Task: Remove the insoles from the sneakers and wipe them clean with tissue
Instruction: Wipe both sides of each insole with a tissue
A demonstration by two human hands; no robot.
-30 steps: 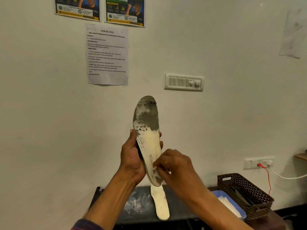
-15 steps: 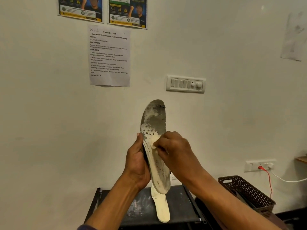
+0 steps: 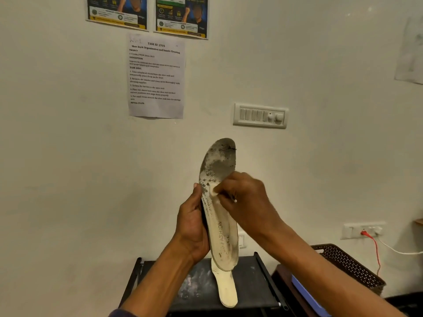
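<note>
A cream insole with a grey, dirty toe end and the word FASHION on it stands upright in front of the wall. My left hand grips its left edge around the middle. My right hand pinches a small wad of white tissue and presses it on the insole just below the grey patch. A second cream insole lies on the black shelf top below, partly hidden by the held one.
A brown perforated basket stands at the lower right, with a blue tray edge beside it. A switch panel, a wall socket with a red plug and taped papers are on the wall.
My right hand with the tissue has slid up the insole from near the heel to just below the grey toe patch. The view has shifted slightly.
</note>
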